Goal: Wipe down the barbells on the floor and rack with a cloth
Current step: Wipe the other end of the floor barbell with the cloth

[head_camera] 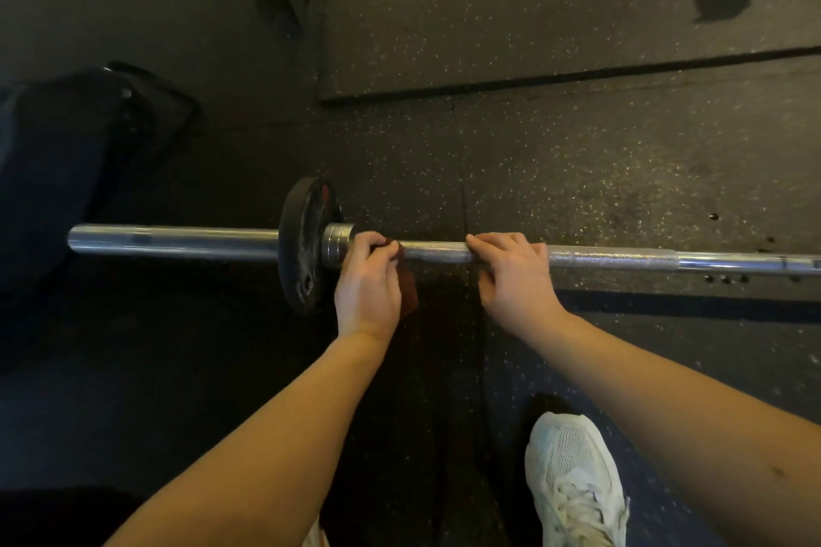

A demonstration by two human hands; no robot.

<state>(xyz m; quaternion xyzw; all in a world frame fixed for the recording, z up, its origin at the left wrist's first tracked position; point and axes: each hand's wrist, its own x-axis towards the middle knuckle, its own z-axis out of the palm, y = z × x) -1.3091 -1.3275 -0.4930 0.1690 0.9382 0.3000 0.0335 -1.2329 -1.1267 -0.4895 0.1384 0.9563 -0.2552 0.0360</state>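
Left hand (366, 286) grips a dark red cloth (406, 280) around the barbell (622, 258) just beside the plate (302, 244). Right hand (515, 275) rests on the shaft, fingers (488, 241) curled over it.

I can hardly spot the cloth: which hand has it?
The left hand, beside the weight plate, holds the reddish cloth; the right hand grips bare bar.

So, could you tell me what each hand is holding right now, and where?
The left hand grips the red cloth against the barbell shaft beside the collar; the right hand grips the bare shaft.
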